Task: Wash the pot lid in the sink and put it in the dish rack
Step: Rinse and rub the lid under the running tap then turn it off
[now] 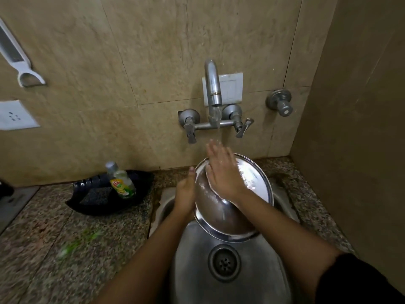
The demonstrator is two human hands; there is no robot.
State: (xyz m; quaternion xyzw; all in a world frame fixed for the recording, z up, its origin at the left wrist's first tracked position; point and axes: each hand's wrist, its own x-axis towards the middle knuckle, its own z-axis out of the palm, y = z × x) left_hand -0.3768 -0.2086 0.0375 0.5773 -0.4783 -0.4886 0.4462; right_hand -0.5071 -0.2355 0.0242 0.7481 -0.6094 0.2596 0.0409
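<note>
A round steel pot lid (221,218) is held tilted over the steel sink (258,281), under water running from the tap (213,84). My left hand (185,193) grips the lid's left rim, thumb pointing up. My right hand (221,170) lies flat on the lid's inner face with its fingers spread in the water stream. White foam or water streaks show on the lid's right side. No dish rack is in view.
A black tray (92,205) on the granite counter at the left holds a dish soap bottle (121,181) and a dark scrubber. Tap handles (241,126) stick out from the tiled wall. A side wall closes in on the right. The sink drain (224,262) is below the lid.
</note>
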